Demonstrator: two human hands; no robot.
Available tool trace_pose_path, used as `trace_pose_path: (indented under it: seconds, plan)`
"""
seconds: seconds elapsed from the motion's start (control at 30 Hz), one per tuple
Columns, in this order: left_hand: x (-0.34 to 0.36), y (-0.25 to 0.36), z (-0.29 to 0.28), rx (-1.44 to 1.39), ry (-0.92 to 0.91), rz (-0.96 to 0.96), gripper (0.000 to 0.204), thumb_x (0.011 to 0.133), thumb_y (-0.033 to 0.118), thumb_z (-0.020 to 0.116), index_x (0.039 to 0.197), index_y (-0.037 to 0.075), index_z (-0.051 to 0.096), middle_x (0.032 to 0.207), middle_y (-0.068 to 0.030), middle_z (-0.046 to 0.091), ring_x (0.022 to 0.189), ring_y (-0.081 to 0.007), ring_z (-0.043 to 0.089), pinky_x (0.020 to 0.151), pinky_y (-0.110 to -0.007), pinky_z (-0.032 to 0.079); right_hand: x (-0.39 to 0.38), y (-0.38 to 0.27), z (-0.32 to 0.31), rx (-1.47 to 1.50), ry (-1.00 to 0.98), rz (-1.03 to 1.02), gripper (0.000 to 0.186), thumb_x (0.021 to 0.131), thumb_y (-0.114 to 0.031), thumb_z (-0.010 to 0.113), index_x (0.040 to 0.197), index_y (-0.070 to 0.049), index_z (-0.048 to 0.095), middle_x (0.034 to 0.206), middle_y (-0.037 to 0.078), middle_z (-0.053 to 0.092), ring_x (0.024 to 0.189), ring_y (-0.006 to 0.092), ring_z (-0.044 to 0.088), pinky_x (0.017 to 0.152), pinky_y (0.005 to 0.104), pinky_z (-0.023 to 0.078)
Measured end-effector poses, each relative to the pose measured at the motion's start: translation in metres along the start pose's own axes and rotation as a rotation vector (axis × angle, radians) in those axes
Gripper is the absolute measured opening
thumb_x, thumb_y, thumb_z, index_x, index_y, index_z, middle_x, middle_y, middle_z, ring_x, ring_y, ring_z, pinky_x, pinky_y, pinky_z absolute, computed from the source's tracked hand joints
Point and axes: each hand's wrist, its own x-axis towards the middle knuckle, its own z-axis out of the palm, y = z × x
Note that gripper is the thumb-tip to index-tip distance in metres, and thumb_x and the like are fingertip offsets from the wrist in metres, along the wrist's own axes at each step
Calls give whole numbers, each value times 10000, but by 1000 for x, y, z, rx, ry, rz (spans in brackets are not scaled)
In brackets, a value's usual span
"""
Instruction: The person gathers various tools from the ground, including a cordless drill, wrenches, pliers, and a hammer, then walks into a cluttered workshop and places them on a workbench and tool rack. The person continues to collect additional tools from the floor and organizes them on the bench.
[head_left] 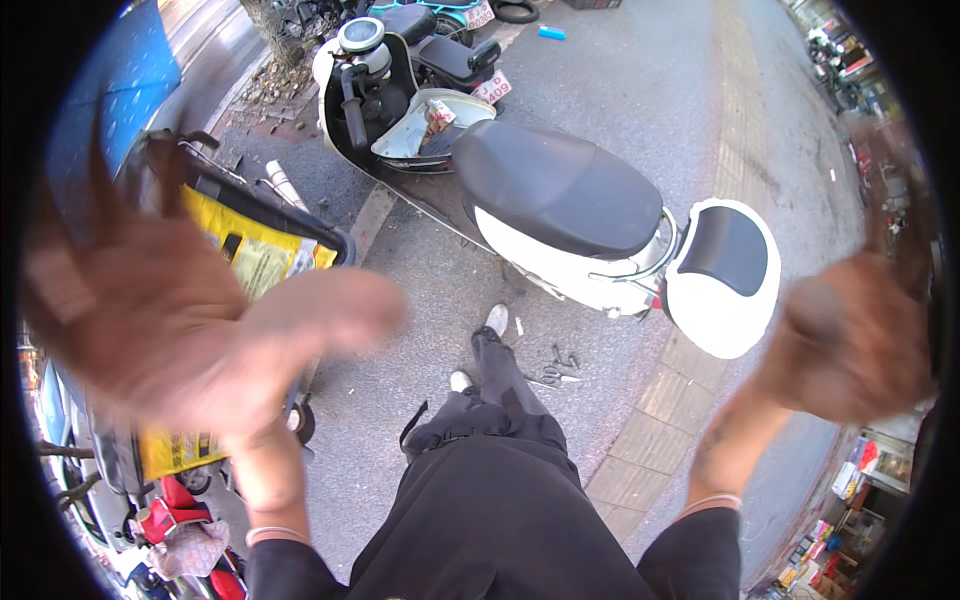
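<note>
My left hand (190,320) is raised close to the camera at the left, palm showing and fingers spread, with the thumb pointing right. Nothing is in it. At the right edge my right hand (850,335) is also raised and blurred by motion. Its fingers seem stretched upward as a dark smear, and I see no object in it. Both hands are apart from the white scooter (540,260), which stands ahead with its dark seat (560,185) and a white rear box (725,280). Several dark tools (555,370) lie on the ground beside my feet.
A black vehicle part with a yellow panel (255,245) stands behind my left hand. More scooters (445,50) are parked at the far side, near a tree trunk (270,25). A red scooter (170,515) is at lower left. Shelves of goods (820,540) line the right edge.
</note>
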Motion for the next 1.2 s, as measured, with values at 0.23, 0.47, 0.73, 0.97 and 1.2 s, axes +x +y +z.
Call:
trace_pose_path:
  seconds: [0.23,0.47,0.73,0.97,1.2]
  plan:
    - [-205,-136,79,60,-480,-1327,505,782,33,718,1241,1,509,1161,-115,585,1040,-206,586,869,-311,507,-305,54,56,-245,-408,1465,635,800,-176,712,1325,-1,399,1329,204,420,1096,314,560,941,413,454]
    - [-291,-196,44,189,-437,-1461,331,856,58,635,1162,-37,549,1086,-123,621,976,-190,615,804,-293,504,-517,-50,-9,-290,-340,2134,469,787,-126,723,1170,62,527,1042,157,629,771,200,665,636,320,526]
    - [-270,-364,106,221,343,-1499,438,929,215,575,1270,-30,451,1037,-94,596,830,-158,575,757,-278,482,-506,-54,-1,-367,151,2248,392,865,-217,650,1148,43,574,1001,176,658,838,231,670,754,327,514]
    - [-289,-438,157,52,102,-1610,481,927,212,571,1323,14,385,1075,-110,580,864,-170,611,705,-276,490,-440,-67,62,-218,316,2236,380,884,-208,623,1175,30,564,1062,155,646,925,227,654,796,319,504]
    - [-391,-370,149,92,-1503,-1426,362,867,232,623,1118,-28,592,848,-117,671,732,-156,647,616,-286,491,-473,-191,82,-393,451,2451,357,881,-204,634,1149,25,576,1003,143,660,833,209,670,697,303,516]
